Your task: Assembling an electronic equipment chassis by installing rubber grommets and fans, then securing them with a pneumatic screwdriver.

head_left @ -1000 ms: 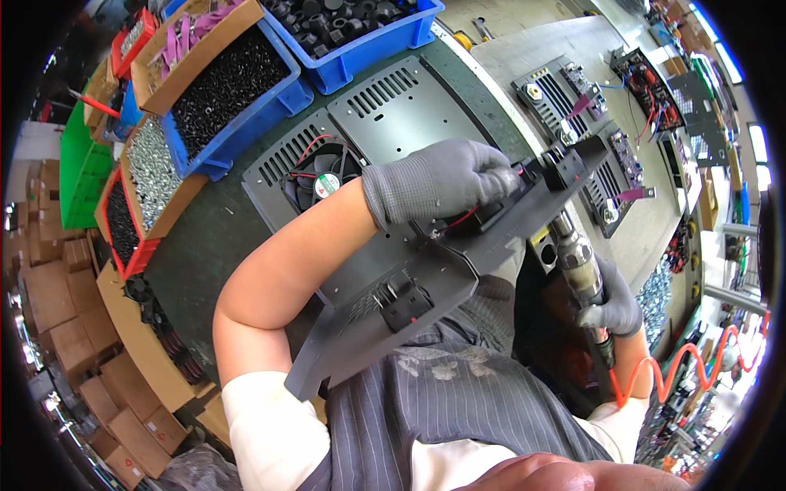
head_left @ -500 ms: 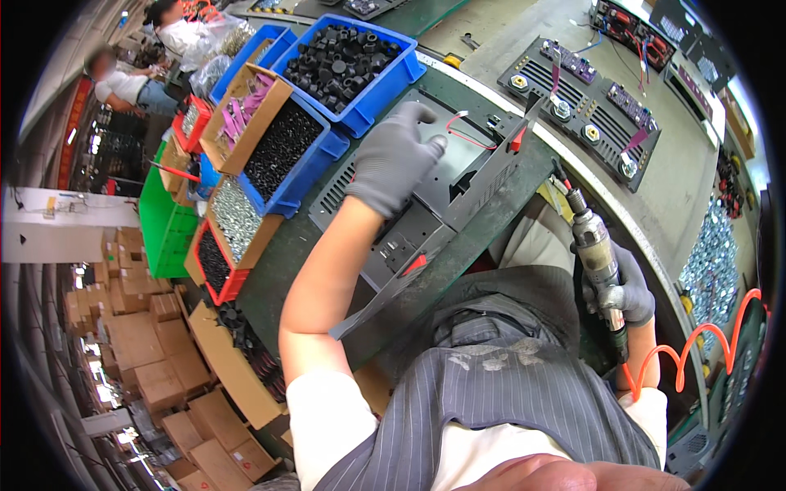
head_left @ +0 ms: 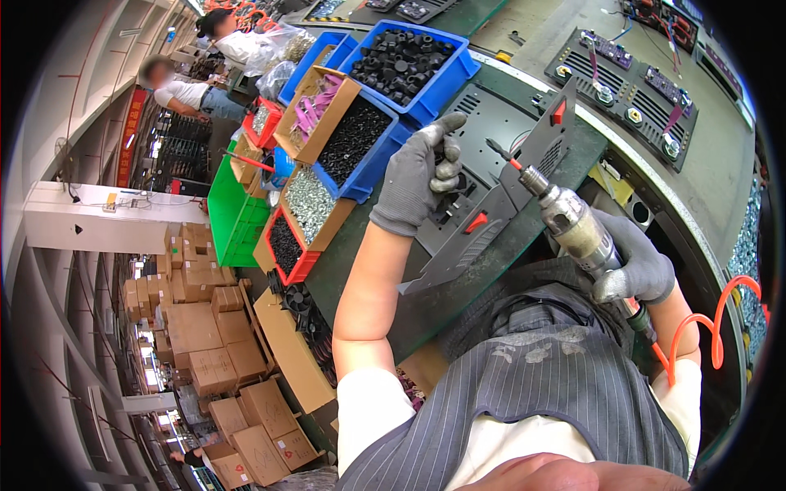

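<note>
My right hand (head_left: 634, 260) is wrapped round an air screwdriver (head_left: 580, 229) with a worn metal body and a coiled orange hose. The dark tip of its bit points left, over a grey sheet-metal case (head_left: 483, 123) lying open on the bench. Two red rocker switches stand out on the case's near wall. Gloved in grey like the other, my left hand (head_left: 416, 178) hovers at the left side of the case, its fingers curled in. Whatever those fingers may hold is hidden. The wire seen earlier inside the case does not show clearly now.
Left of the case stand a blue bin of black caps (head_left: 401, 69), a blue bin of black screws (head_left: 356, 139), and boxes of silver screws (head_left: 309, 200) and purple strips (head_left: 315, 110). Slotted dark panels (head_left: 626, 94) with circuit boards lie at the right. Two people sit farther back.
The screwdriver has swung up and left, bringing its bit over the case. My left hand has drawn back from the case's middle and its fingers have curled. The whole view has shifted.
</note>
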Demonstrator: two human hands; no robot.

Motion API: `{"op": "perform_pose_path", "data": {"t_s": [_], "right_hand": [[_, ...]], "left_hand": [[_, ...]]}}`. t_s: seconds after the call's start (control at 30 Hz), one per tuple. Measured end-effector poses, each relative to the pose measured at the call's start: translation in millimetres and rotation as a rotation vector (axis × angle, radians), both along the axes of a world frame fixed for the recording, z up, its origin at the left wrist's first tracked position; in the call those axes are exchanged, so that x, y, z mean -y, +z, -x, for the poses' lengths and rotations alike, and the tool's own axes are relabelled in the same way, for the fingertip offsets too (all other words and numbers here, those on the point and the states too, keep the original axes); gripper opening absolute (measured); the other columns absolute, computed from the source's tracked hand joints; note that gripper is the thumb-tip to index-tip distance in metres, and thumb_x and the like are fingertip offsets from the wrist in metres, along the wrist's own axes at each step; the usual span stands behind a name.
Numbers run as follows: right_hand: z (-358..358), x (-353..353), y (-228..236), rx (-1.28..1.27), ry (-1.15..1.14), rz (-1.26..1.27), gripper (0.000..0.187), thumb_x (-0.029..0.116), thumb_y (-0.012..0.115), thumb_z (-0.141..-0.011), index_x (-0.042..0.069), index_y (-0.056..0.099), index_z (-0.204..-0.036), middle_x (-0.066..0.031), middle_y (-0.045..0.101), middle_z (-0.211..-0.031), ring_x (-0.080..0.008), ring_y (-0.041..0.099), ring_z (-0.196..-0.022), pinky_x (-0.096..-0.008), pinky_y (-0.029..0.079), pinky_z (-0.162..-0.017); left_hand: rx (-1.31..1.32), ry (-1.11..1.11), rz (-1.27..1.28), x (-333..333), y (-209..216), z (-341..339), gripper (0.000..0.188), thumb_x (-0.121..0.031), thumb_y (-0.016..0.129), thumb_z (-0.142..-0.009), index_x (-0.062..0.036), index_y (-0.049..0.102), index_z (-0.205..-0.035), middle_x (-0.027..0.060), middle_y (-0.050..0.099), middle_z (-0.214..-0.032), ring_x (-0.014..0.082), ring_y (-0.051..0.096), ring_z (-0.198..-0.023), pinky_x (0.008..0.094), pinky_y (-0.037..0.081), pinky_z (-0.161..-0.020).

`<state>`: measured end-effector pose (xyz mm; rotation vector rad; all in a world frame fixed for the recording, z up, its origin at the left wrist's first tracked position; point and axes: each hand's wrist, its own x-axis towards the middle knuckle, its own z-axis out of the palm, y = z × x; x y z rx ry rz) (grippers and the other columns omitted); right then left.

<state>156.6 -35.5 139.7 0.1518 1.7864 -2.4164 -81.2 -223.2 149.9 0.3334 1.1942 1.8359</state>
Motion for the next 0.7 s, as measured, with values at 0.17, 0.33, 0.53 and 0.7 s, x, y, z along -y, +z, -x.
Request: {"op": "perform_pose_path", "data": {"t_s": [0.17, 0.33, 0.53, 0.7], "right_hand": [[10, 9, 4, 0.007, 0.089, -0.024, 0.080, 0.038, 0.082, -0.049, -0.002, 0.054, -0.113, -0.0039, 0.057, -0.089, -0.0123, 0.054, -0.079, -0.0250, 0.043, -0.071], [13, 14, 7, -0.038, 0.070, -0.071, 0.080, 0.038, 0.082, -0.051, -0.002, 0.054, -0.114, -0.0043, 0.058, -0.093, -0.0126, 0.054, -0.085, -0.0255, 0.043, -0.078], [17, 24, 20, -0.018, 0.086, -0.027, 0.069, 0.030, 0.082, -0.056, -0.002, 0.055, -0.111, -0.0032, 0.058, -0.091, -0.0114, 0.054, -0.082, -0.0257, 0.044, -0.076], [23, 30, 24, -0.054, 0.079, 0.010, 0.065, 0.029, 0.081, -0.056, -0.001, 0.056, -0.109, -0.0023, 0.058, -0.087, -0.0105, 0.054, -0.079, -0.0247, 0.045, -0.071]], "left_hand": [[-0.199, 0.128, 0.046, 17, -3, -2, 0.027, -0.015, 0.038, -0.097, 0.0001, 0.046, -0.119, 0.0059, 0.053, -0.077, 0.0068, 0.043, -0.053, 0.0180, 0.035, -0.042], [-0.205, -0.018, -0.015, 29, 9, -4, 0.023, -0.017, 0.048, -0.096, 0.0009, 0.055, -0.108, 0.0035, 0.055, -0.070, 0.0048, 0.044, -0.051, 0.0164, 0.035, -0.042], [-0.184, 0.060, -0.163, 25, 26, -20, 0.024, -0.017, 0.056, -0.092, 0.0025, 0.059, -0.106, 0.0021, 0.056, -0.072, 0.0043, 0.045, -0.055, 0.0145, 0.034, -0.043], [0.023, 0.046, -0.275, 25, 33, -28, 0.025, -0.016, 0.058, -0.092, 0.0033, 0.059, -0.107, 0.0046, 0.056, -0.076, 0.0056, 0.047, -0.059, 0.0153, 0.036, -0.044]]}}
